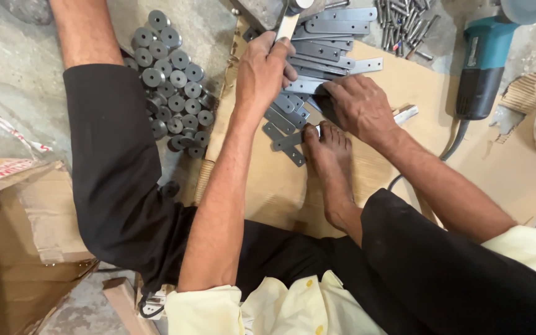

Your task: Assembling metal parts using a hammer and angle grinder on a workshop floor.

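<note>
**Hands at work among flat metal strips**

The left hand [262,68] had its fingers clamped on a pale tool handle [287,26]; the right hand [358,107] pressed a grey metal strip [302,85] with fingers together; a bare foot [330,155] lay just below them; round metal discs [172,80] sat well left.

A pale yellow buttoned shirt with rolled sleeves [209,310] and black trousers [113,174] are worn; feet left bare.

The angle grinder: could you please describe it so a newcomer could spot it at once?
Start at the brown cardboard sheet on the floor and follow it to its top right corner. There lies the angle grinder, the only teal-and-black power tool among grey metal parts, with a dark cable trailing from it.
</note>
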